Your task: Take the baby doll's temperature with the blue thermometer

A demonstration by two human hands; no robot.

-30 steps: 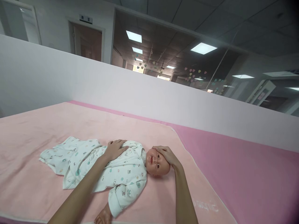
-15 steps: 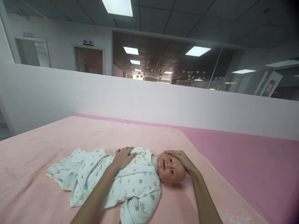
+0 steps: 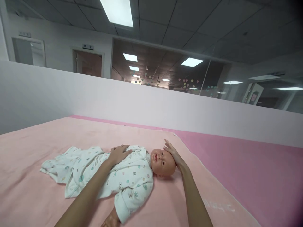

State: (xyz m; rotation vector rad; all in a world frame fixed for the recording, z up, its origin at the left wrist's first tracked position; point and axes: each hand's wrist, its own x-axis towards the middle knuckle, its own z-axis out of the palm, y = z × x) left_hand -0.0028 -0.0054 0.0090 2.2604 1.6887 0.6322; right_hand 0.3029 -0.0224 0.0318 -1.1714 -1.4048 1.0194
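A baby doll [image 3: 163, 167] lies on its back on a pale pink blanket [image 3: 113, 129], its head to the right. It wears a white patterned sleepsuit [image 3: 134, 173], and one doll hand shows past the near cuff. My left hand [image 3: 119, 154] rests flat on the doll's chest and belly, fingers stretched out over the cloth. At the top of the doll's head, my right hand [image 3: 174, 154] touches it with the palm side, and its fingers are raised and spread apart. The doll's face is turned toward me.
Beyond the blanket runs a low white wall [image 3: 142, 104], with a glass window [image 3: 165, 69] above it. A darker pink mat [image 3: 232, 157] shows on the right, past the blanket's edge. A doorway [image 3: 89, 63] stands at the back left.
My right hand's fingers have lifted off the doll's forehead and spread. My left hand stays on its body. The view has shifted a little, and the near doll hand now shows.
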